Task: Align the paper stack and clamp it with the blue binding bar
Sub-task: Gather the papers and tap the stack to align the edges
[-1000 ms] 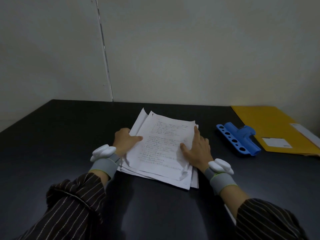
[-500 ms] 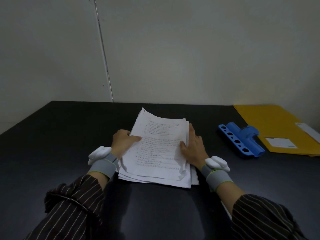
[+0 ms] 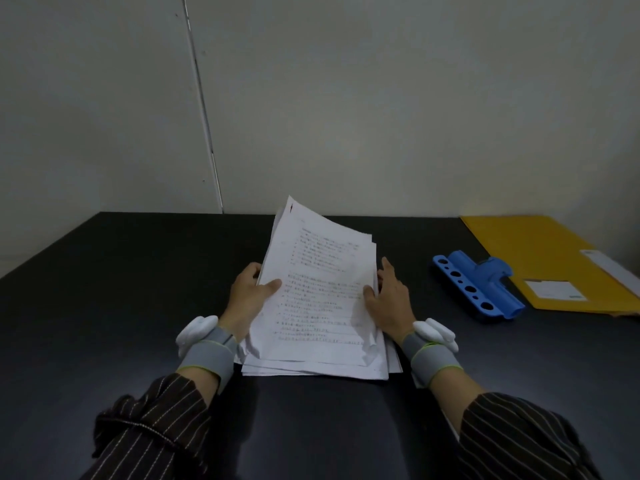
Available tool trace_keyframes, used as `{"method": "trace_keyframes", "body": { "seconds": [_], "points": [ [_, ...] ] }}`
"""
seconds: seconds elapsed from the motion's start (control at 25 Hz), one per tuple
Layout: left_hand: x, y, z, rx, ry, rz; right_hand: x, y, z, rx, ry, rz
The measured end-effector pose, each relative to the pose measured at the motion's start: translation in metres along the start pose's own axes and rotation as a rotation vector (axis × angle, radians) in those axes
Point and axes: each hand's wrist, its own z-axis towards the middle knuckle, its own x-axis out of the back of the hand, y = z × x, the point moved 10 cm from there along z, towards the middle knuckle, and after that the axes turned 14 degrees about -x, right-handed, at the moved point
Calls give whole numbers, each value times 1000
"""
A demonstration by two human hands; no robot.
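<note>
A stack of white printed sheets (image 3: 318, 292) is tilted up off the black table (image 3: 104, 306), far edge raised, near edge resting on the table. My left hand (image 3: 247, 297) grips the stack's left side, thumb on top. Along the right side, my right hand (image 3: 389, 299) holds it the same way. The sheets are slightly fanned and uneven at the near edge. The blue binding bar (image 3: 478, 285), with a row of round holes, lies on the table to the right, apart from both hands.
A yellow folder (image 3: 540, 251) with white labels lies at the far right, touching the bar's far side. A pale wall stands right behind the table's back edge. Both wrists wear grey bands with white devices.
Both hands have slid to the stack's sides and lifted its far edge off the table; the sheets, flat and splayed before, are now gathered closer together.
</note>
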Motion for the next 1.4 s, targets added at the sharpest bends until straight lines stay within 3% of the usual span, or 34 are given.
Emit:
{"method": "trace_keyframes", "body": {
  "seconds": [0.2,0.4,0.64,1.08,1.4],
  "points": [
    [-2,20,-11,-123,5,-143,15,1,-5,-23,39,185],
    [-8,38,-13,-222,17,-238,19,7,-3,-113,-52,444],
    [-8,57,-9,-290,21,-223,32,-8,2,-78,-184,729],
    [-9,120,0,-483,43,-282,92,-65,-17,225,-2,831],
    [-16,119,-4,-448,28,-215,89,-56,-20,232,-15,812]
  ]
}}
